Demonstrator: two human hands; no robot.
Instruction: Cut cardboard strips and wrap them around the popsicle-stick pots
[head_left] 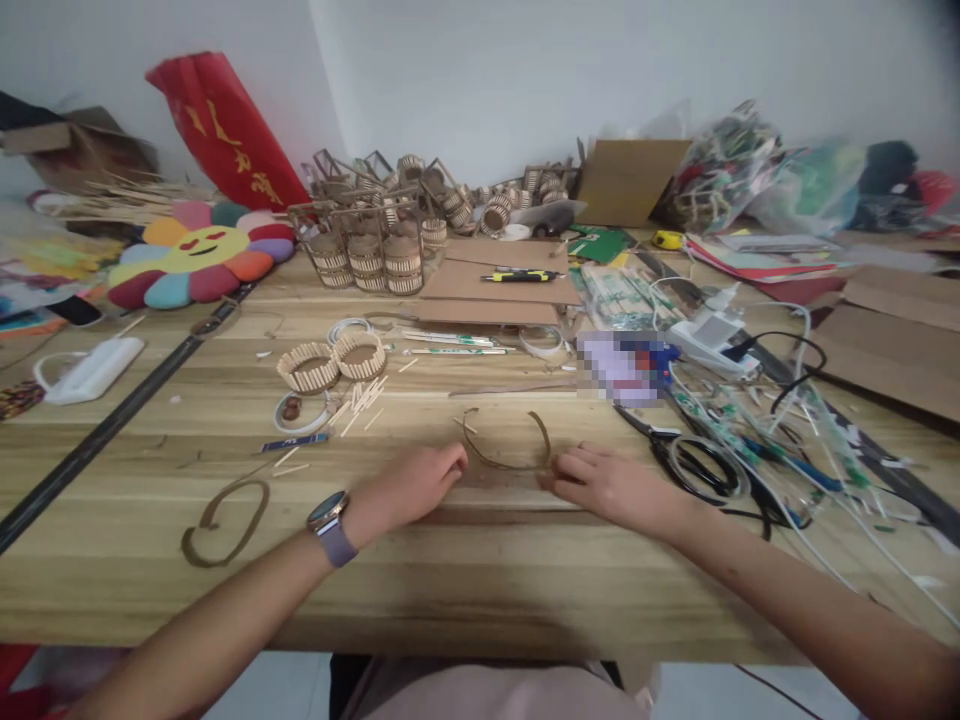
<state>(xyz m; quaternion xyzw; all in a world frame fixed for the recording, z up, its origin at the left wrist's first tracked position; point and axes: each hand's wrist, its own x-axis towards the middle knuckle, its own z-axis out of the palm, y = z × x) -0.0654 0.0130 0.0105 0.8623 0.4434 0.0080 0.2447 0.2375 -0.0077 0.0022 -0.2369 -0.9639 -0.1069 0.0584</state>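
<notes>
A curved brown strip (504, 464) lies on the wooden table between my hands, its two ends bent upward. My left hand (420, 480), with a watch on its wrist, rests at the strip's left side, fingers pressed together; whether they pinch anything is hidden. At the right, my right hand (600, 482) has its fingers curled by the strip's right part, and its fingertips are too blurred to show a hold. Two round stick-walled baskets (307, 370) stand touching each other beyond my left hand, with loose short sticks (365, 400) beside them.
A coiled brown strip (225, 522) lies at the left. Black cables (705, 468) and a power strip (716, 335) are at the right. Cardboard (499, 275) bearing a yellow-black cutter (523, 276), small baskets in racks (366, 258) and a flower cushion (202, 255) stand farther back.
</notes>
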